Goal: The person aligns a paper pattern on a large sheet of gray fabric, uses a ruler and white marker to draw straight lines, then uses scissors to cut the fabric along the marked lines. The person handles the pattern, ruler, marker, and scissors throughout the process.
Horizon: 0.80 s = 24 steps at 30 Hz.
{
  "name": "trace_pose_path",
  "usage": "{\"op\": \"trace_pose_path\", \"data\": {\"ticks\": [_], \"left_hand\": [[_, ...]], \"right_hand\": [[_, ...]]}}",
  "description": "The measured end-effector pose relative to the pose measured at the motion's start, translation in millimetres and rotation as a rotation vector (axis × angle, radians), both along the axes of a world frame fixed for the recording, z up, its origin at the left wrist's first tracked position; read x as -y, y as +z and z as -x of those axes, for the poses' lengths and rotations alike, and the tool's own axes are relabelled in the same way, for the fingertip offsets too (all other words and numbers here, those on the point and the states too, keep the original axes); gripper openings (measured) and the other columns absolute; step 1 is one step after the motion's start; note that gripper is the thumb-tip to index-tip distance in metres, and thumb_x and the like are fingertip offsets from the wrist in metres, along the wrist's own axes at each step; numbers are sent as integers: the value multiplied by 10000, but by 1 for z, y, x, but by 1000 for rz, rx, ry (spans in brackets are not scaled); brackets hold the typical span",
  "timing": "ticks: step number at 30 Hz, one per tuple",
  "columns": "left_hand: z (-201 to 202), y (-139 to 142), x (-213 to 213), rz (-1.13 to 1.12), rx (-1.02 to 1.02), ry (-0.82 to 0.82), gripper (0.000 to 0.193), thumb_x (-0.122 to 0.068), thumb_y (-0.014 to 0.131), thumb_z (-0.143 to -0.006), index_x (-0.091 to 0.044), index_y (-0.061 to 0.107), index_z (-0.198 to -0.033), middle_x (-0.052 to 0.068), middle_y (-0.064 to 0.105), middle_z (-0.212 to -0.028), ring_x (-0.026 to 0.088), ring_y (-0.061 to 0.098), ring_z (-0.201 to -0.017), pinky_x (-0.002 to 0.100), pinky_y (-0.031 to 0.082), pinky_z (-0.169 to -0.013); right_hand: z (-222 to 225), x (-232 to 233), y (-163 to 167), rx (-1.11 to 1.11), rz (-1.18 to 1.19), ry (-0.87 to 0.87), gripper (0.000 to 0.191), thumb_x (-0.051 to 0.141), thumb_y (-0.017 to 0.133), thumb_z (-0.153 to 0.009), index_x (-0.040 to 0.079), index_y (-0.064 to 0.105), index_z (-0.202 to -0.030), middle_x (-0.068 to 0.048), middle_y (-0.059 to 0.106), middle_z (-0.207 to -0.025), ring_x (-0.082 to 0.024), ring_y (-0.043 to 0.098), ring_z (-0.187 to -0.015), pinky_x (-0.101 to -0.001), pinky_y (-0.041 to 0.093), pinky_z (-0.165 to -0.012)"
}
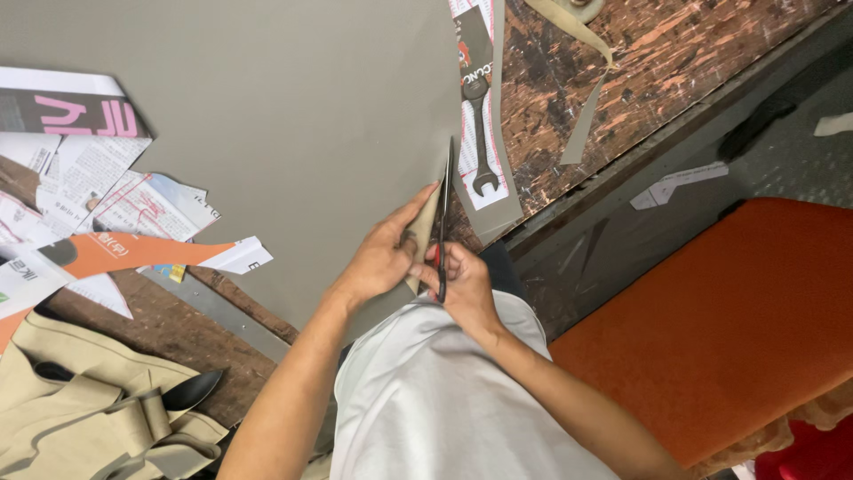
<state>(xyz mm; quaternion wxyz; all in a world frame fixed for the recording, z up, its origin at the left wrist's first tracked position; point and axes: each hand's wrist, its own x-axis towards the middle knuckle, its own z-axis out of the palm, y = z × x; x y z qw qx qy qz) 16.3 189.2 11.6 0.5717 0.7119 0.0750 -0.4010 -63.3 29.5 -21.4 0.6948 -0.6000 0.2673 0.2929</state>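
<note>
Head view: right hand (464, 284) clenched on scissors (442, 218), blades up along the right edge of a big grey sheet (267, 133) filling upper centre. Left hand (384, 258) pins the trimmed strip (425, 236) beside them. I judge mid-cut; next stroke needs steady sheet tension. Spanner (481, 133) lies upper right on wooden table (675, 53).

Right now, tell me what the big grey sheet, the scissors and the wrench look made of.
Grey sheet: looks like thin matte card or leatherette; flat, dull, cleanly cut edge. Scissors in the right hand: dark metal blades, thin and straight. Wrench: dark, dull metal, probably steel, open-ended jaw.
</note>
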Motion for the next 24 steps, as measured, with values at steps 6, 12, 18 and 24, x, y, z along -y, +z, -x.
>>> {"op": "trace_pose_path", "data": {"ticks": [6,12,18,24], "left_hand": [[-2,-1,-3,-13,16,-36,818,86,451,-870,-304,348,-1582,148,477,-1571,301,447,-1452,385,358,-1184],[-2,-2,-3,15,0,-16,835,102,424,-850,-293,342,-1582,145,483,-1562,291,464,-1447,377,366,-1182],[-4,-1,-2,38,-36,-7,816,91,417,-868,-299,343,-1580,137,491,-1560,287,474,-1440,376,367,-1182],[-5,-1,0,66,12,14,779,84,411,-878,-259,360,-1576,142,485,-1574,294,467,-1453,382,365,-1186]], "right_hand": [[-6,2,2,-10,49,34,263,149,833,-860,33,626,-973,22,644,-737,-18,550,-582,-193,449,-482],[-11,5,0,-12,23,31,274,152,840,-850,34,630,-981,20,644,-736,-20,550,-585,-193,457,-484],[-22,10,-1,-24,17,42,282,170,838,-846,38,631,-984,22,652,-749,-22,565,-602,-194,477,-491],[-27,13,3,-5,52,81,277,178,843,-850,41,635,-970,19,656,-742,-20,564,-596,-190,470,-490]]}}
